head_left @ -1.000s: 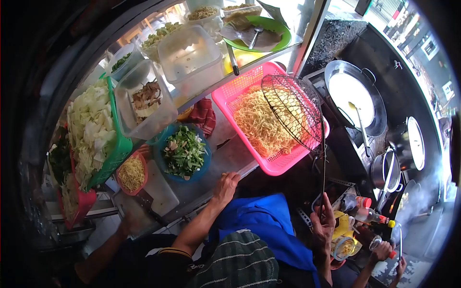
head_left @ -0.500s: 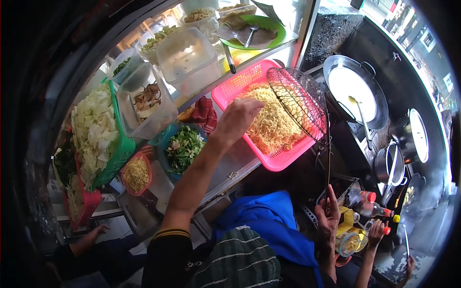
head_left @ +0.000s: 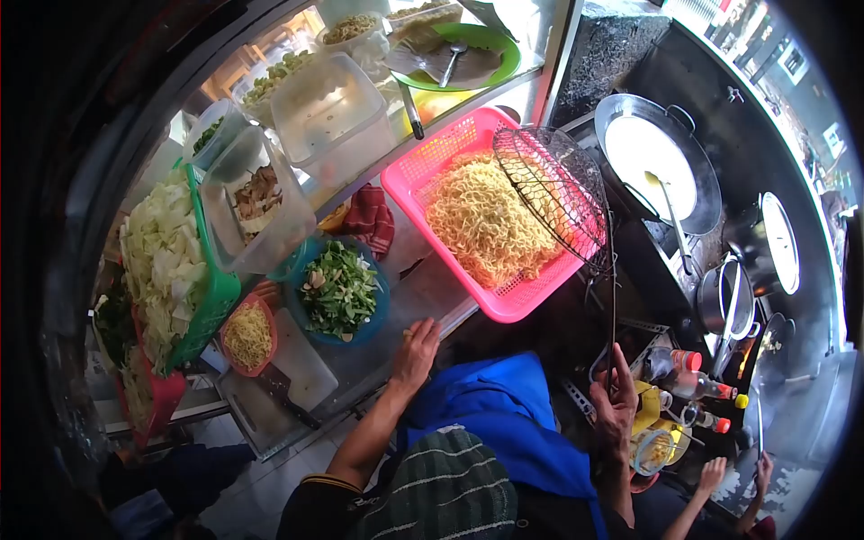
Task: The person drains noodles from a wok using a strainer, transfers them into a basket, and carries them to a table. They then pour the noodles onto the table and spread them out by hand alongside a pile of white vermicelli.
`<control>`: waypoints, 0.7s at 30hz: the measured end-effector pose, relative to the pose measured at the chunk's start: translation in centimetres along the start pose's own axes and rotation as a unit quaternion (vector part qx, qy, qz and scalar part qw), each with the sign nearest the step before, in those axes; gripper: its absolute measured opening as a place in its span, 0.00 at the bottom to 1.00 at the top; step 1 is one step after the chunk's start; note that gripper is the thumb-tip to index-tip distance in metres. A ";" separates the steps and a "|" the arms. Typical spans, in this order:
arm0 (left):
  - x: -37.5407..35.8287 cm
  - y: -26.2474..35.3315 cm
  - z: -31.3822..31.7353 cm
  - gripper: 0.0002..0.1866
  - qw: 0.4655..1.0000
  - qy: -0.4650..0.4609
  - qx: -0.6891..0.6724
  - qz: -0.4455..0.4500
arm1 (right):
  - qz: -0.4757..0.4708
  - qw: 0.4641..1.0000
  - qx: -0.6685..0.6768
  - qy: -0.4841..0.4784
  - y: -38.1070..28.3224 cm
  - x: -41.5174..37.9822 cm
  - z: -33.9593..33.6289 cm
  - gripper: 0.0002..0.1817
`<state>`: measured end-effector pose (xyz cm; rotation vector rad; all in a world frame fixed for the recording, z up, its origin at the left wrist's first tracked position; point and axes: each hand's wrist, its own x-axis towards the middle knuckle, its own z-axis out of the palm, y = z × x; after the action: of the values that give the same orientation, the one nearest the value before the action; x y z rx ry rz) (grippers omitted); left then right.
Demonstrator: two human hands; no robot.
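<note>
My left hand (head_left: 415,354) is at the counter's front edge, its fingers bent and together; anything between them is too small to make out. My right hand (head_left: 614,405) grips the long handle of a wire strainer (head_left: 551,193). The strainer's mesh basket rests over the right side of a pink perforated basket (head_left: 510,306). A heap of yellow noodles (head_left: 486,220) fills much of that basket. Left of it, a blue bowl (head_left: 382,310) holds chopped greens (head_left: 340,290).
Cabbage (head_left: 166,261) fills a green basket (head_left: 216,297). A knife (head_left: 292,400) lies by a small noodle bowl (head_left: 247,337). Woks (head_left: 711,171) and a pot (head_left: 720,301) stand right. Bottles (head_left: 693,387) are lower right, near another person's hand (head_left: 712,474).
My left hand has moved from above the noodles down to the counter edge. My right hand still holds the strainer. Another person's hand has moved down, away from the bottles.
</note>
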<state>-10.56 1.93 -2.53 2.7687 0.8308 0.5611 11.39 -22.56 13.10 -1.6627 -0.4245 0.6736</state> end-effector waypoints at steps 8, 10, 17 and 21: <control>-1.9 -0.2 1.4 0.10 0.997 -0.024 -0.078 -0.003 | -0.012 1.000 0.003 -0.014 0.3 0.3 0.0 0.36; -1.6 0.0 1.1 0.10 0.995 -0.015 -0.101 -0.010 | -0.005 1.000 0.010 -0.020 0.3 0.1 -0.1 0.36; 10.4 3.5 -7.8 0.05 0.963 0.186 -0.196 -0.010 | 0.008 1.000 0.011 0.000 0.4 -0.4 -0.1 0.36; 17.4 1.9 -10.0 0.07 0.966 0.139 -0.216 0.039 | 0.013 1.000 0.023 0.006 0.2 -0.8 0.3 0.38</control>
<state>-0.30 10.98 12.29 2.3590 0.5644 1.0272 10.58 -22.85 13.02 -1.6299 -0.3775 0.6883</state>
